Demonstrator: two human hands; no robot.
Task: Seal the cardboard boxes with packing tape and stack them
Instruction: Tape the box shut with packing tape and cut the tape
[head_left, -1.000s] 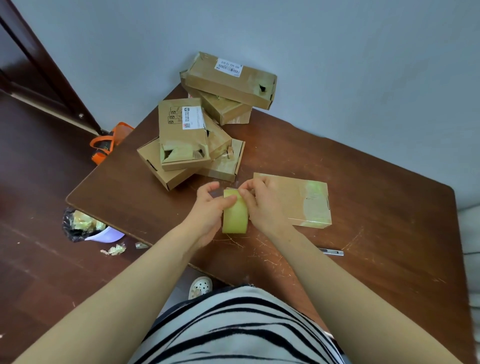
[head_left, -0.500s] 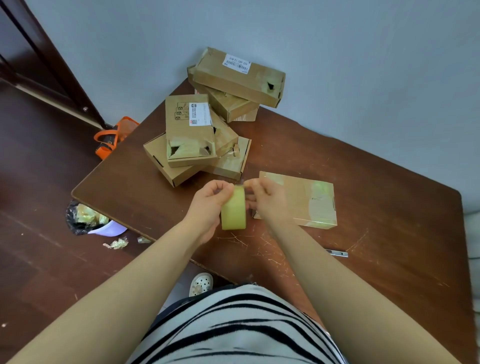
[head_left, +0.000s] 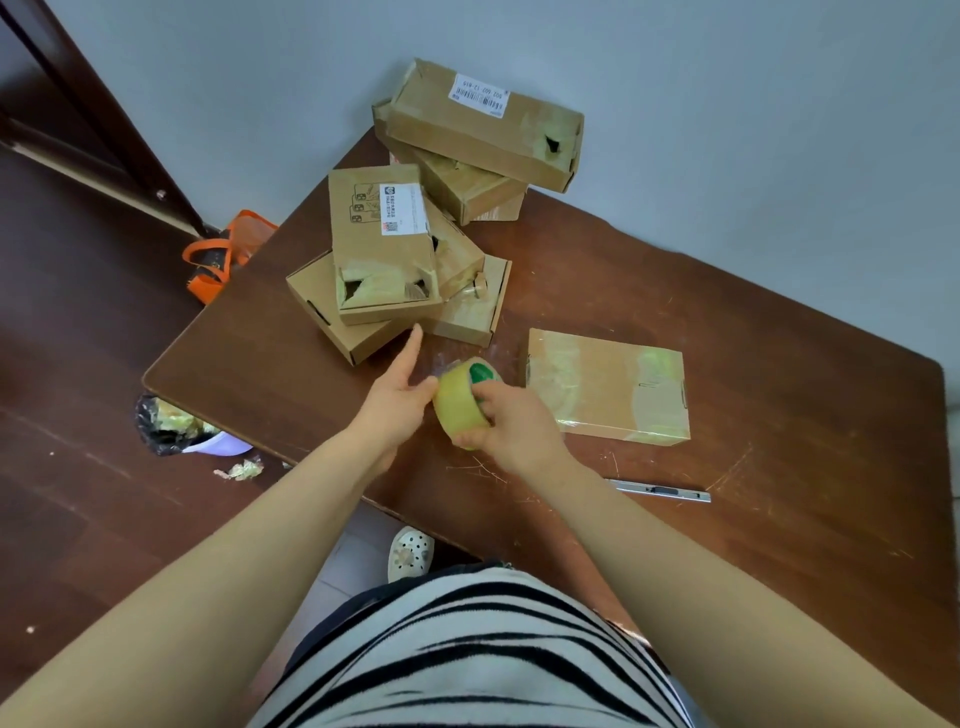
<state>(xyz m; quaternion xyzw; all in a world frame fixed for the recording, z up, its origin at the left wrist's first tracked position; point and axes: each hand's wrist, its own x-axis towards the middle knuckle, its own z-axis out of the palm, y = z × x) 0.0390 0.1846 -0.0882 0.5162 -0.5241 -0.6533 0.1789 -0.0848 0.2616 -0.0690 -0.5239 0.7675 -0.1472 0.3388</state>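
Observation:
My right hand (head_left: 511, 422) grips a yellowish roll of packing tape (head_left: 457, 397) with a green core, held just above the brown table (head_left: 779, 467). My left hand (head_left: 397, 395) touches the roll's left side, its forefinger stretched out straight toward the boxes. A flat cardboard box (head_left: 608, 387) with shiny tape on it lies just right of the roll. A loose heap of cardboard boxes (head_left: 382, 249) sits behind my hands. Another stack of boxes (head_left: 485, 127) stands at the table's far corner by the wall.
A metal utility knife (head_left: 660, 490) lies on the table right of my right forearm. On the floor to the left are a bin with a black bag (head_left: 166, 423), tape scraps (head_left: 241, 470) and an orange bag (head_left: 223, 254). A white shoe (head_left: 410, 553) shows below the table edge.
The roll has turned so its green core shows. My right hand now wraps around it, and my left hand has loosened, its forefinger pointing out.

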